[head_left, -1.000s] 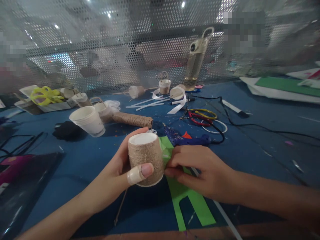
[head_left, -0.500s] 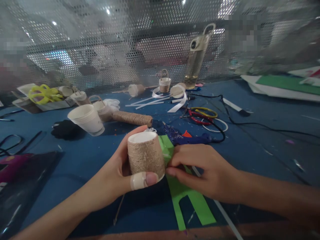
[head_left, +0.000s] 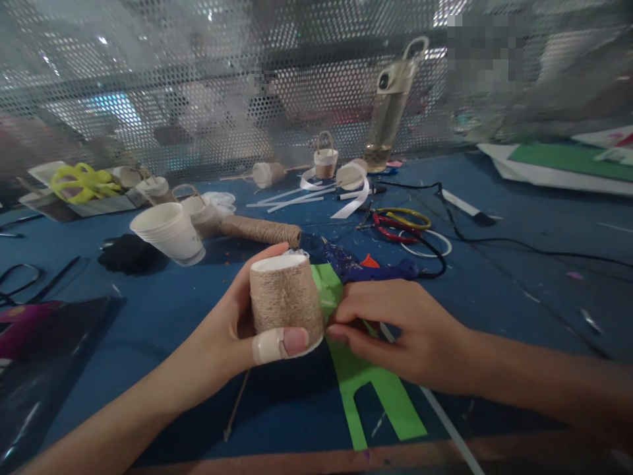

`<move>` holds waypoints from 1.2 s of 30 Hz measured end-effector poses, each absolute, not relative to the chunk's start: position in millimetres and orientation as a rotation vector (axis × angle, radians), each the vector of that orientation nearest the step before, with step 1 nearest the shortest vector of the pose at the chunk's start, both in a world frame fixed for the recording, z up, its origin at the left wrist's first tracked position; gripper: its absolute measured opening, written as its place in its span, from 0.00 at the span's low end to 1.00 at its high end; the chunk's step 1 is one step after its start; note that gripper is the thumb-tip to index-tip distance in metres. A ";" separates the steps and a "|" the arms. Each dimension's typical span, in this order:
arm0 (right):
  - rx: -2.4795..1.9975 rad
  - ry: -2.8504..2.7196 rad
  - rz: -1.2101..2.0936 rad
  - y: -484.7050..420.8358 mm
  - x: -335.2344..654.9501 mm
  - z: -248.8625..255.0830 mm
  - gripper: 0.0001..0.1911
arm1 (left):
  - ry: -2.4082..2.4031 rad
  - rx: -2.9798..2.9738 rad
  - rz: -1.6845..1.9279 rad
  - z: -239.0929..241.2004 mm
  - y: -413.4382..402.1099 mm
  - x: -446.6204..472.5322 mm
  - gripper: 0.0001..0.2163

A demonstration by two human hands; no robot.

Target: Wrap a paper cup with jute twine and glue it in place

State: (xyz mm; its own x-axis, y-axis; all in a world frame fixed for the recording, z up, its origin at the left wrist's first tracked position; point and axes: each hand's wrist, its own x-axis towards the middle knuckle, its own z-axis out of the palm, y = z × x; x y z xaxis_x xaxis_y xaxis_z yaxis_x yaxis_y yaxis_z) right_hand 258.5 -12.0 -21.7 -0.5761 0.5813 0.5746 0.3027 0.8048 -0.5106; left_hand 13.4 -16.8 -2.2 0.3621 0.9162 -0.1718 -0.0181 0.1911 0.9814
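Note:
In my left hand (head_left: 232,323) is a paper cup wrapped in twine (head_left: 284,293), tilted with its white inside showing at the top. The thumb, with a beige plaster on it, lies across the front of the cup. My right hand (head_left: 400,326) is closed, fingertips pinched together at the cup's lower right side; what they pinch is hidden. Beneath that hand lies a cut piece of green paper (head_left: 366,376). A loose strand of twine (head_left: 237,406) hangs below the cup. Just behind lies a blue glue gun (head_left: 366,267).
Stacked white cups (head_left: 171,231) and a twine spool (head_left: 262,231) lie at the left, behind my left hand. Pliers (head_left: 400,227), white strips (head_left: 291,198) and a small twine-covered basket (head_left: 325,158) are further back. A tall water bottle (head_left: 388,119) stands by the perforated metal screen (head_left: 208,132).
Both hands stay in almost the same pose. The cup shows slightly further left and higher, along with a small shift of the whole view.

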 end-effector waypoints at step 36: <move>-0.672 -2.353 0.509 -14.8 262.5 -23.3 0.12 | 0.964 1.236 0.723 -1.6 -17.8 8.5 0.41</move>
State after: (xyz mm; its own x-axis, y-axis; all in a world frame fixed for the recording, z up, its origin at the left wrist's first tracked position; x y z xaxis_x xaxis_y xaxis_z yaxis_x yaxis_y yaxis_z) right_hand 262.5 -14.8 -23.3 -0.6708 0.5775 0.4653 0.3335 0.7953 -0.5061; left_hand 8.5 -17.8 -1.6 0.4376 0.8754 -0.2053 0.0481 0.2052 0.9775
